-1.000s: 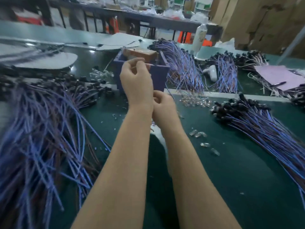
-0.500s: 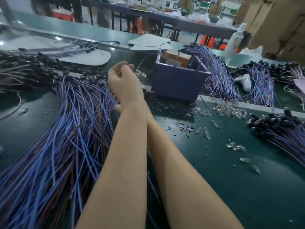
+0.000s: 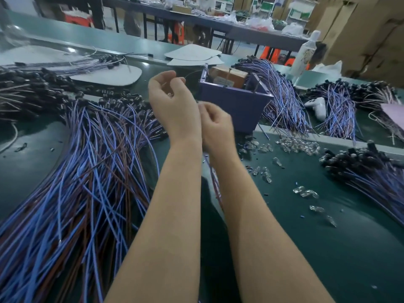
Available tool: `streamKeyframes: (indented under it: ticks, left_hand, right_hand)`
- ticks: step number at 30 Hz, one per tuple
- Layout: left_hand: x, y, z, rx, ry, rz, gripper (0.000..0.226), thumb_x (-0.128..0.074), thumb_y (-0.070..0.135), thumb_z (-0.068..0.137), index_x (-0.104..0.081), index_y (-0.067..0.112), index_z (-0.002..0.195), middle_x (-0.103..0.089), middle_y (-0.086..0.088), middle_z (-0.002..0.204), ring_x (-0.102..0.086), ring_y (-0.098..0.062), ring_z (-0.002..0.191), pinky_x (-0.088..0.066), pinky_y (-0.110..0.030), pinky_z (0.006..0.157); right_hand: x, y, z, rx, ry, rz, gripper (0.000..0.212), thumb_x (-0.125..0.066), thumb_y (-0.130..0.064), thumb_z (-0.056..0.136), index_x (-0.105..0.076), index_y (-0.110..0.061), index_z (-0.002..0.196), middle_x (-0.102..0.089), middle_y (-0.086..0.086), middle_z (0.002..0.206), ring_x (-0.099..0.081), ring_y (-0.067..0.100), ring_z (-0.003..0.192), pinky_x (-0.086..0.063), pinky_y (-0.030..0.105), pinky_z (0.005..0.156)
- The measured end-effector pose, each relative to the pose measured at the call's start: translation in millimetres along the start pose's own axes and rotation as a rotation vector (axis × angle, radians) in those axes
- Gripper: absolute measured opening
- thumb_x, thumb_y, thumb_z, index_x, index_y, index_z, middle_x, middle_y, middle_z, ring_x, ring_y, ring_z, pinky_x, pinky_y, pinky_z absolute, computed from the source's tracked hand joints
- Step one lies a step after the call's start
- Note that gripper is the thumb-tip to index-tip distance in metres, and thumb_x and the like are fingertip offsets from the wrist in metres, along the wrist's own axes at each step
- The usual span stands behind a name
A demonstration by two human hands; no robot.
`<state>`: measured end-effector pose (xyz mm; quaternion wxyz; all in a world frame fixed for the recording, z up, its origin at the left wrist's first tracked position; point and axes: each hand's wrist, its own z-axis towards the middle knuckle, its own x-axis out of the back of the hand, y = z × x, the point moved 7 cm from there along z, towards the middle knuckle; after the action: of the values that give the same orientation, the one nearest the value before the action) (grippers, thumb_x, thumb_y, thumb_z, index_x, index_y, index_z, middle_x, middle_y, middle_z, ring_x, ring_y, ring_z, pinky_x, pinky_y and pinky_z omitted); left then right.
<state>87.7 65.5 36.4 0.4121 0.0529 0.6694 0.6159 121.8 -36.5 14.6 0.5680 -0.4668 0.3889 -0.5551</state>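
A: Where is the thin blue-and-brown insulated wire point(image 3: 213, 179) lying?
B: It is hanging from the right hand point(image 3: 216, 125) between the forearms, above the matte green table point(image 3: 328, 248) — long axis pointing toward the viewer. The fingers are curling round it.
A: And the left hand point(image 3: 175, 106)?
B: Its curled fingertips are pinching a fine dark strand point(image 3: 192, 73) — arcing toward the purple rectangular plastic box point(image 3: 231, 106).
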Motion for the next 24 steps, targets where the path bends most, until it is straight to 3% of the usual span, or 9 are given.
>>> streamKeyframes:
  ticks: [3, 6, 8, 12, 16, 18, 21, 24]
  left_hand:
    - [-16, -15, -5, 0.073, -0.140, 0.181, 0.020, -0.045, 0.019, 0.096, -0.052, 0.016, 0.077, -0.056, 0.000, 0.070, -0.049, -0.012, 0.061, -0.040, -0.027, 0.061]
    - [-45, -48, -31, 0.313, -0.501, 0.402, 0.055, -0.034, 0.051, 0.098, -0.057, 0.013, 0.065, -0.054, 0.004, 0.051, -0.043, -0.007, 0.040, -0.032, -0.017, 0.044]
    - [-59, -61, -49, 0.406, -0.626, 0.455, 0.066, -0.027, 0.060, 0.096, -0.059, 0.011, 0.064, -0.057, 0.004, 0.047, -0.044, -0.006, 0.035, -0.032, -0.014, 0.039]
    - [-75, -71, -66, 0.430, -0.694, 0.459, 0.052, -0.035, 0.051, 0.098, -0.062, 0.014, 0.072, -0.063, 0.001, 0.066, -0.055, -0.013, 0.057, -0.046, -0.024, 0.061]
    - [-66, -57, -53, -0.048, -0.475, 0.660, 0.033, -0.047, 0.036, 0.096, -0.063, 0.014, 0.076, -0.062, 0.001, 0.073, -0.057, -0.020, 0.075, -0.041, -0.028, 0.071]
    - [-57, -57, -46, -0.124, -0.402, 0.796, 0.034, -0.045, 0.042, 0.096, -0.060, 0.014, 0.082, -0.061, -0.001, 0.081, -0.056, -0.022, 0.081, -0.037, -0.027, 0.070]
    - [-54, -80, -41, 0.023, -0.513, 1.027, 0.062, -0.029, 0.058, 0.096, -0.063, 0.006, 0.099, -0.066, -0.009, 0.100, -0.058, -0.028, 0.094, -0.042, -0.031, 0.079]
    - [-51, -94, -42, 0.183, -0.576, 1.065, 0.079, -0.016, 0.065, 0.093, -0.061, 0.003, 0.114, -0.067, -0.014, 0.108, -0.062, -0.031, 0.103, -0.047, -0.040, 0.095]
  right_hand:
    - [47, -15, -5, 0.010, 0.068, 0.184, 0.018, -0.046, -0.016, 0.099, -0.063, -0.010, 0.102, -0.060, -0.002, 0.060, -0.049, 0.002, 0.047, -0.041, 0.012, 0.047]
    - [86, -23, -14, 0.027, 0.047, 0.182, 0.019, -0.047, -0.018, 0.099, -0.065, -0.014, 0.101, -0.059, -0.002, 0.060, -0.043, 0.009, 0.049, -0.033, 0.017, 0.048]
    - [99, -22, -18, 0.003, -0.009, 0.139, 0.019, -0.047, -0.018, 0.099, -0.065, -0.012, 0.102, -0.058, 0.000, 0.062, -0.044, 0.009, 0.050, -0.032, 0.016, 0.047]
    - [119, -12, -23, 0.004, -0.005, -0.101, 0.017, -0.050, -0.013, 0.097, -0.066, -0.010, 0.103, -0.062, 0.000, 0.073, -0.047, 0.000, 0.050, -0.037, 0.012, 0.048]
    - [127, 4, -28, -0.022, 0.061, -0.134, 0.020, -0.050, -0.014, 0.097, -0.067, -0.009, 0.105, -0.066, 0.008, 0.083, -0.052, 0.004, 0.054, -0.043, 0.014, 0.052]
    - [129, 10, -29, -0.045, 0.094, -0.060, 0.019, -0.049, -0.015, 0.098, -0.067, -0.011, 0.104, -0.067, 0.008, 0.086, -0.056, 0.006, 0.061, -0.047, 0.015, 0.056]
    - [126, 13, -29, -0.035, 0.086, -0.011, 0.018, -0.049, -0.014, 0.098, -0.067, -0.017, 0.098, -0.069, 0.002, 0.086, -0.060, 0.008, 0.072, -0.050, 0.016, 0.064]
    - [120, 15, -28, -0.028, 0.042, -0.028, 0.019, -0.050, -0.012, 0.097, -0.068, -0.018, 0.097, -0.071, -0.002, 0.092, -0.064, 0.010, 0.087, -0.053, 0.023, 0.083]
